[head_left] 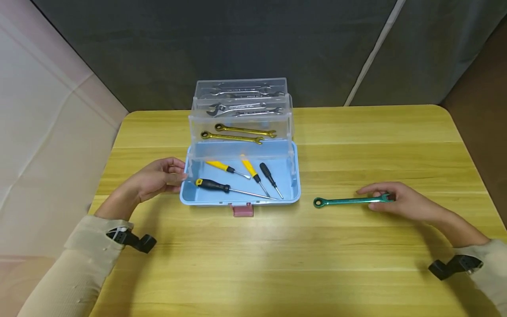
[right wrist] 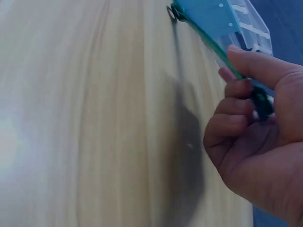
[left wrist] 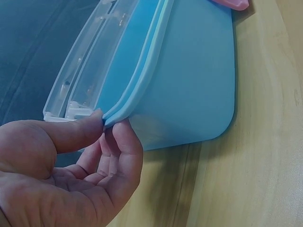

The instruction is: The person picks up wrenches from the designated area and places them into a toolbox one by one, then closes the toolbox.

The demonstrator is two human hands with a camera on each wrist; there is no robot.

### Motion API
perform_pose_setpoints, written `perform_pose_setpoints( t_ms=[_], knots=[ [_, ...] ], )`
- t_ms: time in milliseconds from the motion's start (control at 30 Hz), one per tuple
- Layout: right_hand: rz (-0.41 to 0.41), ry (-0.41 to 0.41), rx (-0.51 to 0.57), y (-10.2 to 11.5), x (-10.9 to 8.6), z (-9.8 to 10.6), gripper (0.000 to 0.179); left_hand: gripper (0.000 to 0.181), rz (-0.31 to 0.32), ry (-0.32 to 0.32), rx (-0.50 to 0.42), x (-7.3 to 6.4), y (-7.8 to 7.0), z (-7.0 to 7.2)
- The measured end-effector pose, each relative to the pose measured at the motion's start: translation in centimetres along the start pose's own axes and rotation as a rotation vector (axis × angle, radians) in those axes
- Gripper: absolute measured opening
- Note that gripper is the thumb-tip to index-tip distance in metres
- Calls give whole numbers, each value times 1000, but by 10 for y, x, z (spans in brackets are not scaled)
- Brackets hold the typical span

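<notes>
My left hand [head_left: 160, 178] pinches the left rim of a light blue toolbox [head_left: 206, 203] between thumb and fingers, as the left wrist view [left wrist: 71, 170] shows up close. In my right hand [head_left: 408, 202] is a green ratcheting combination wrench [head_left: 344, 201], gripped near its open end, its ring end pointing toward the box. The right wrist view shows the wrench [right wrist: 208, 40] above the table with its shadow below. Inside the box lie a long black screwdriver [head_left: 214, 185], two yellow-handled screwdrivers [head_left: 250, 169] and a small black one [head_left: 267, 173].
Clear tiered trays [head_left: 241, 154] stand raised at the back of the box. They hold two gold wrenches [head_left: 233, 138], an adjustable wrench [head_left: 237, 108] and several silver wrenches [head_left: 245, 90]. A pink latch [head_left: 243, 211] hangs at the front. A dark curtain [head_left: 237, 39] borders the wooden table [head_left: 269, 264].
</notes>
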State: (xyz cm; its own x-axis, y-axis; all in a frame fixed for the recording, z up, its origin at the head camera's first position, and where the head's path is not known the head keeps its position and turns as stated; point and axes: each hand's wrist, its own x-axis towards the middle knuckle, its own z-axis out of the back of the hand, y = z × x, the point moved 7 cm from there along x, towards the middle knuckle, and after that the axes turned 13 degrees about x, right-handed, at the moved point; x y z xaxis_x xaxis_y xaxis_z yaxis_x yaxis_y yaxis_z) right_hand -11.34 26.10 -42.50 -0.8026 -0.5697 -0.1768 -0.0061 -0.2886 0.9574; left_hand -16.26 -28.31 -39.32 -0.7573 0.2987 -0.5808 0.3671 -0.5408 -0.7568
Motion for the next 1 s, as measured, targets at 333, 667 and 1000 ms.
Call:
perform_pose_setpoints(
  t_ms=[333, 667, 1000],
  knots=[
    [-6, -30, 26, -8, 3, -5, 25, 24, -9, -2, -13, -1, 0, 0],
    [6, -50, 70, -10, 2, -6, 24, 24, -7, -1, -4, 0, 0, 0],
    [1, -113, 52, 5, 4, 2, 25, 24, -12, 2, -4, 0, 1, -1]
  ],
)
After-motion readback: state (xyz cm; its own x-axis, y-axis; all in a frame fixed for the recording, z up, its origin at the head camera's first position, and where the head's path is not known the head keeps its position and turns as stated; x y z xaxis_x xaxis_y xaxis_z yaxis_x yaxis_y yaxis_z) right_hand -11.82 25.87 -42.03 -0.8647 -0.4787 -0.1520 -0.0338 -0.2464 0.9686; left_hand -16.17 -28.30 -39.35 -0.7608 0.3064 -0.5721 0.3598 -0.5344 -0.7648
